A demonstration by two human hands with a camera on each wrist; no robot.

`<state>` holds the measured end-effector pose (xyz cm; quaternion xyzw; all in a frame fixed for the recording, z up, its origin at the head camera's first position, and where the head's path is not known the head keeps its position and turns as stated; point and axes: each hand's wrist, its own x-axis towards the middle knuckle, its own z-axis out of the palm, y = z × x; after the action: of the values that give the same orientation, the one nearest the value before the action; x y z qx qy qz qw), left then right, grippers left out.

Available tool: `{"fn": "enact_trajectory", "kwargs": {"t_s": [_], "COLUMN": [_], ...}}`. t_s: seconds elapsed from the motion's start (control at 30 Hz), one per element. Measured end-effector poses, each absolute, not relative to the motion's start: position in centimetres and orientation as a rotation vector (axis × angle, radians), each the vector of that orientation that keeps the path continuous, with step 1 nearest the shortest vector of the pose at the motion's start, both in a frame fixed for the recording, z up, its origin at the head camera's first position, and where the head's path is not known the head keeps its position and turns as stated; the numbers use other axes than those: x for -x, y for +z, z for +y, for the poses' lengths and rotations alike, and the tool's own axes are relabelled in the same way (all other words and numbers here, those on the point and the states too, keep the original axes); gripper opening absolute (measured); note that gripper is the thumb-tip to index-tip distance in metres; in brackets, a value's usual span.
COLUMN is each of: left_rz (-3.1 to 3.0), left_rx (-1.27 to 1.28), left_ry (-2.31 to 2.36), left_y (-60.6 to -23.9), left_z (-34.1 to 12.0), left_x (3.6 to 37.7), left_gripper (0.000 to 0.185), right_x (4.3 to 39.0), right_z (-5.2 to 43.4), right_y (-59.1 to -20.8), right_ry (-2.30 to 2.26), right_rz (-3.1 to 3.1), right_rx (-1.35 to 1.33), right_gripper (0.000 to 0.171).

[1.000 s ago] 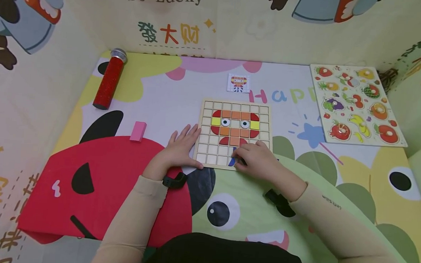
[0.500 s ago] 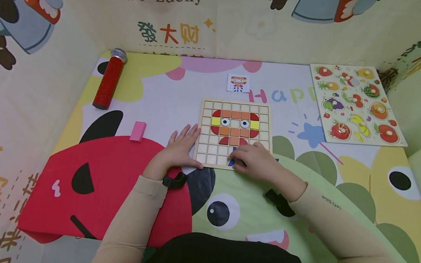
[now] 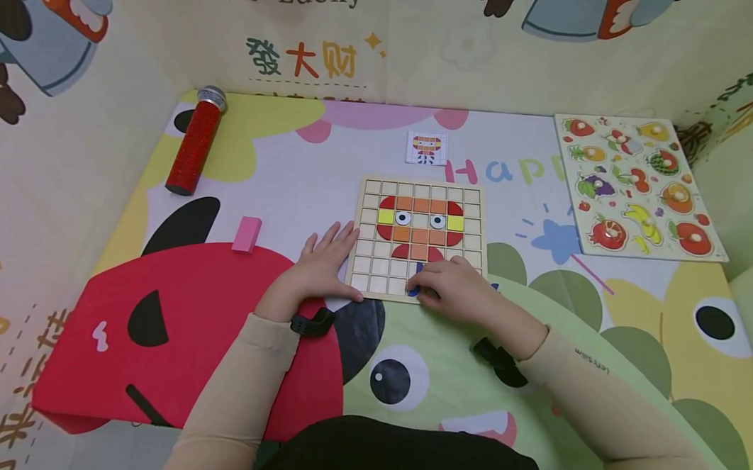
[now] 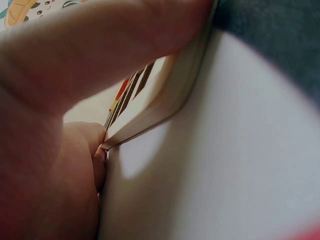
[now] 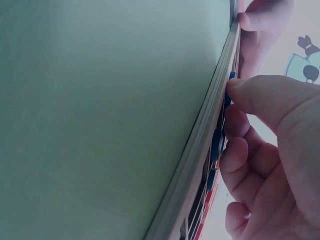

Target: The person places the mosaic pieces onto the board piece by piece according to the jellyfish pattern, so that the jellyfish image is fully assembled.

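Observation:
A square wooden grid board (image 3: 380, 267) lies on the printed cloth. Red, orange and yellow tiles and two eye tiles (image 3: 437, 222) form a face on it. My left hand (image 3: 316, 271) rests along the board's left edge with fingers spread, its thumb at the near left corner. Over the lower right part of the grid, my right hand (image 3: 455, 285) pinches a small blue tile (image 3: 415, 291) in the bottom row. The right wrist view shows the thumb on that blue tile (image 5: 228, 96), with other blue tiles (image 5: 215, 145) beside the fingers, which partly hide them.
Behind the board lies a small pattern card (image 3: 427, 150). A red microphone (image 3: 194, 147) and a pink block (image 3: 246, 235) are on the left. At the far right is a fruit puzzle board (image 3: 641, 188). A blue piece (image 3: 494, 286) peeks out past the right wrist.
My right hand has edged slightly left along the board's bottom row with the blue tile. The left hand has stayed in place.

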<state>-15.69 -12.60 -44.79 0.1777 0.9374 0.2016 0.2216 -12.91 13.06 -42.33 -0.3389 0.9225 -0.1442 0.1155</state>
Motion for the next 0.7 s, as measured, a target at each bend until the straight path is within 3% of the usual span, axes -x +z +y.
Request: {"fn": "enact_trajectory", "kwargs": {"t_s": [0.7], "left_rz": [2.592], "left_rx": [-0.502], "left_ry": [0.555], "left_y": [-44.74], "left_z": [-12.6], "left_x": [15.71], "left_gripper": [0.117], "right_x": [12.74], "right_z": [13.43], "right_y": [-41.81], "right_ry": [-0.451], "right_rz": [2.734], "right_rx": [0.949], "right_gripper": [0.017]}}
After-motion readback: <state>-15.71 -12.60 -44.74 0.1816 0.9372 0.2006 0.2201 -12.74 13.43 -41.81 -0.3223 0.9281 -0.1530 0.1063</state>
